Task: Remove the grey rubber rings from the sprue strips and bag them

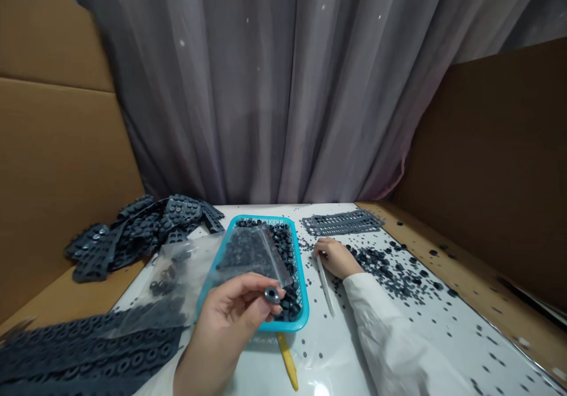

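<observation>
My left hand (230, 319) pinches a small black ring-shaped part (271, 295) between thumb and fingers, over the near end of a blue basket (303, 278). The basket holds many small black parts, and a clear zip bag (248, 254) lies across them. To the right of the basket, my right hand (334, 256) rests low over the white table, its fingers closed round the upper end of a thin white stick (325, 286). Small black pieces (381, 266) lie scattered just right of that hand.
Dark moulded sheets (146, 230) are heaped at the back left, with more strips (88, 354) at the front left. A perforated sheet (343, 223) lies at the back right. A yellow tool (287, 363) sits before the basket. Cardboard walls (53, 148) flank the table.
</observation>
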